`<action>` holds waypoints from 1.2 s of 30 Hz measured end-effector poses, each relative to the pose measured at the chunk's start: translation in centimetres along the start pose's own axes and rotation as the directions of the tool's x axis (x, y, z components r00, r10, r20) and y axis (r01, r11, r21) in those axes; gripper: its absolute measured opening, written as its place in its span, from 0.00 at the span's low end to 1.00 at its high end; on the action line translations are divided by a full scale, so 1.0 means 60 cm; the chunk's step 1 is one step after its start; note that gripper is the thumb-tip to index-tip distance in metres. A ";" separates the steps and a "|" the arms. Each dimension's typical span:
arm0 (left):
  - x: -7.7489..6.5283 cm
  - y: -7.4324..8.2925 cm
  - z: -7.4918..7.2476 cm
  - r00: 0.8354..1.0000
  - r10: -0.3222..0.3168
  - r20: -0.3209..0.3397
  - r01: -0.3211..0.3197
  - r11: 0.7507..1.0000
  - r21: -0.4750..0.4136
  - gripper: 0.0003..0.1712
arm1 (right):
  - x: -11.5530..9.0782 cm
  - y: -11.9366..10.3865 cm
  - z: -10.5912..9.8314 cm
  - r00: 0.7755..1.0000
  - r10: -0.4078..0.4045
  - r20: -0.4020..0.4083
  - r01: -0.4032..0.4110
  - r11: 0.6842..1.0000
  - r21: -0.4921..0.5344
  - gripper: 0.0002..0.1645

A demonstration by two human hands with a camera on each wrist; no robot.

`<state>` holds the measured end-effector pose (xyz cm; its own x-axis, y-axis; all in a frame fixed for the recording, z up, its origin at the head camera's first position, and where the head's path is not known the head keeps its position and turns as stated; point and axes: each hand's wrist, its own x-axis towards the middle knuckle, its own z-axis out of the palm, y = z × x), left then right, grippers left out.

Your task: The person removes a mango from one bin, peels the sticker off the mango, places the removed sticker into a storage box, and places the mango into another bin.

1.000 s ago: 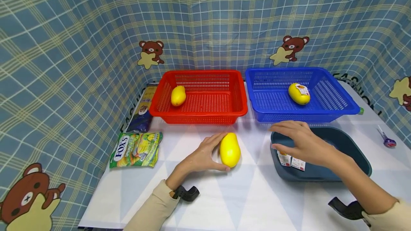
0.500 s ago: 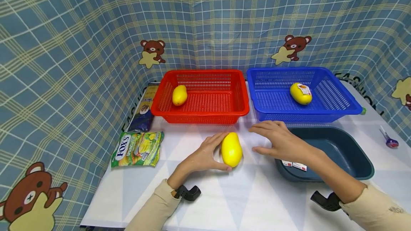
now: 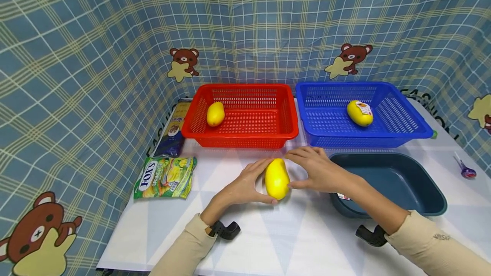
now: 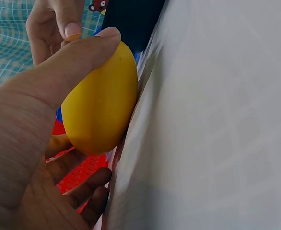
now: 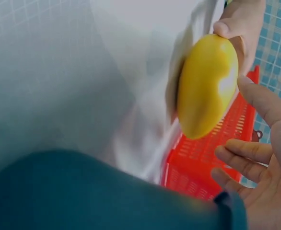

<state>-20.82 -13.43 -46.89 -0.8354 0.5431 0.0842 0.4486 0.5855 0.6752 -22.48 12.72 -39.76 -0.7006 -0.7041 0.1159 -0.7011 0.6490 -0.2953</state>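
Observation:
A smooth yellow mango [image 3: 277, 179] lies on the white tabletop in front of the red basket. My left hand [image 3: 241, 187] holds it from the left, thumb at the near end and fingertips at the far end. The left wrist view shows the thumb pressed along the mango [image 4: 104, 105]. From the right, my right hand [image 3: 320, 171] reaches in with its fingers loosely spread. In the right wrist view its thumb tip comes right up to the mango's side [image 5: 207, 86], while the other fingers are apart from it.
Behind stand a red basket [image 3: 245, 135] with one mango [image 3: 215, 114] and a blue basket [image 3: 368, 134] with a stickered mango [image 3: 357, 113]. A dark teal tub [image 3: 395, 182] sits under my right forearm. Left are a candy bag [image 3: 165, 178] and a dark packet [image 3: 171, 139]; far right, a lollipop [image 3: 468, 172].
My right hand has moved left from over the teal tub to the mango's right side. My left hand stays at the mango, which has not moved on the table.

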 end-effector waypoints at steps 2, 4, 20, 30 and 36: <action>0.000 -0.001 0.000 1.000 0.007 -0.003 -0.007 1.000 -0.001 0.69 | 0.004 -0.001 0.006 1.000 -0.001 0.006 0.001 1.000 -0.005 0.47; -0.001 -0.001 0.000 1.000 0.010 -0.005 -0.010 1.000 0.002 0.69 | 0.007 -0.001 0.012 1.000 -0.003 0.014 0.003 1.000 -0.012 0.49; 0.000 -0.003 0.000 0.999 0.033 -0.028 -0.033 0.999 -0.011 0.68 | 0.017 -0.007 0.040 0.996 -0.008 0.088 0.009 1.000 -0.012 0.63; 0.003 -0.005 -0.002 0.999 0.031 -0.033 -0.032 0.999 -0.017 0.67 | 0.025 -0.012 0.063 0.999 -0.010 0.045 0.012 0.999 -0.040 0.71; 0.000 -0.003 -0.013 0.999 0.044 -0.029 -0.044 0.999 0.010 0.65 | 0.022 -0.011 0.068 1.000 -0.010 0.013 0.010 0.998 -0.056 0.71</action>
<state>-21.16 -13.97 -46.42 -0.8237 0.5508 0.1351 0.4879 0.5669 0.6638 -22.40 10.20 -43.27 -0.6920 -0.7139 0.1066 -0.7147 0.6569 -0.2400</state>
